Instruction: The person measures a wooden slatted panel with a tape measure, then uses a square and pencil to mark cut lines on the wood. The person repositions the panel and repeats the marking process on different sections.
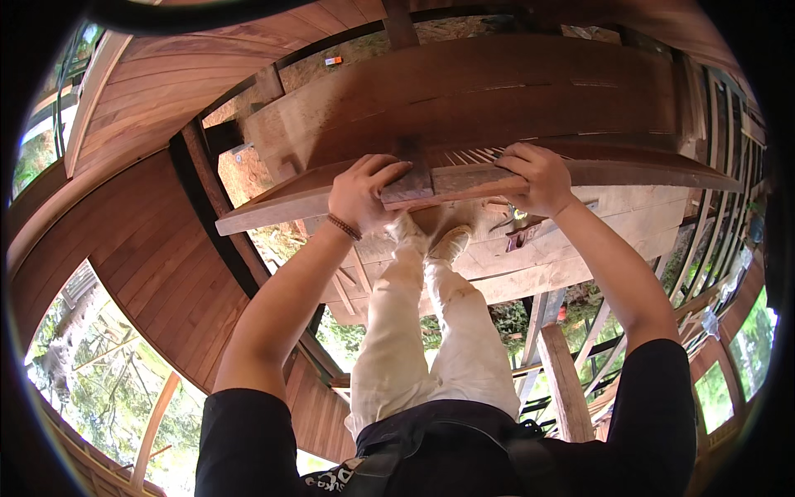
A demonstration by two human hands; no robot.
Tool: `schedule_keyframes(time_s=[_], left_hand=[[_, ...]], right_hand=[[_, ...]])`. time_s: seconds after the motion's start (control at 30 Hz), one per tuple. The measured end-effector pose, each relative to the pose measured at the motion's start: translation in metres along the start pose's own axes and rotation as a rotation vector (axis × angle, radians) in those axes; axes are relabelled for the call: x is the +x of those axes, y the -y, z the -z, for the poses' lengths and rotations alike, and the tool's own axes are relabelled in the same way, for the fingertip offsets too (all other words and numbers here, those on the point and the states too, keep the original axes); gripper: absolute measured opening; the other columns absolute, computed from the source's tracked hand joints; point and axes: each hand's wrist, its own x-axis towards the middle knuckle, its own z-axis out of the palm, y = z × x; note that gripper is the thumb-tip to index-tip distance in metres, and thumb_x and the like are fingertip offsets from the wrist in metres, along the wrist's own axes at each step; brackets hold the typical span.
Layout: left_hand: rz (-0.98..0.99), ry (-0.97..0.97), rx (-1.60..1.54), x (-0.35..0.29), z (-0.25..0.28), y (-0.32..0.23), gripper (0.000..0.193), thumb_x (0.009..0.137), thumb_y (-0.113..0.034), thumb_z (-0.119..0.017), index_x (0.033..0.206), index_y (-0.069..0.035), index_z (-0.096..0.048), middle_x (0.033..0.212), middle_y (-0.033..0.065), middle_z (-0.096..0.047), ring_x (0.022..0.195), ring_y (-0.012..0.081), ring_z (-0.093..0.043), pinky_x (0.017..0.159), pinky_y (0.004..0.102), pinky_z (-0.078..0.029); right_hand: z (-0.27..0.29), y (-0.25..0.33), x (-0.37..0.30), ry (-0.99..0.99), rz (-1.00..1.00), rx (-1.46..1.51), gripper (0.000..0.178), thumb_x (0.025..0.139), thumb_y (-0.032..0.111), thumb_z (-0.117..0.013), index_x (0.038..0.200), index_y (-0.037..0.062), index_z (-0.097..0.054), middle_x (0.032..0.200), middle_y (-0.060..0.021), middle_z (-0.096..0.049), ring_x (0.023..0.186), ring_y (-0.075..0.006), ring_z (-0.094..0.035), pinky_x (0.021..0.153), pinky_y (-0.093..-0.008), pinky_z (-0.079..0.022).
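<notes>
A long wooden beam [290,207] crosses in front of me at about hand height, from the left to the far right. Against its middle is a short wooden block [468,182], darker at its left end. My left hand [364,190], with a beaded bracelet at the wrist, has its fingers bent over the block's left end. At the right end, my right hand [540,178] is closed round the same block, thumb underneath. Whether the block is fixed to the beam I cannot tell. Parts of the fingers are hidden behind the wood.
My feet stand on a plank platform [613,248]. On it lies a dark reddish tool-like thing [522,236]. Plank walls [166,273] curve round on the left, and wide boards [497,99] rise beyond the beam. An upright post [565,381] stands at my right, with gaps in the framing nearby.
</notes>
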Motion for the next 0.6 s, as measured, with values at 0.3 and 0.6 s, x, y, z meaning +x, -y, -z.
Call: schedule_keyframes(time_s=[0.3, 0.6], left_hand=[[-0.022, 0.060, -0.028, 0.011, 0.005, 0.011, 0.065, 0.065, -0.037, -0.089, 0.124, -0.018, -0.071, 0.118, 0.0020, -0.071, 0.109, 0.0245, -0.069, 0.087, 0.0373, -0.059], [0.013, 0.125, -0.064, -0.006, -0.002, 0.008, 0.056, 0.072, -0.038, -0.083, 0.122, -0.015, -0.070, 0.121, 0.0025, -0.072, 0.109, 0.0245, -0.071, 0.085, 0.0360, -0.060]], right_hand=[[0.004, -0.006, 0.014, 0.057, -0.037, 0.053, 0.043, 0.060, 0.018, -0.084, 0.102, 0.0107, -0.077, 0.105, -0.0067, -0.071, 0.091, -0.0278, -0.071, 0.074, -0.0379, -0.059], [-0.001, -0.003, 0.000, 0.118, -0.023, 0.155, 0.041, 0.065, 0.023, -0.084, 0.103, 0.0106, -0.078, 0.105, -0.0063, -0.073, 0.086, -0.0271, -0.070, 0.069, -0.0377, -0.057]])
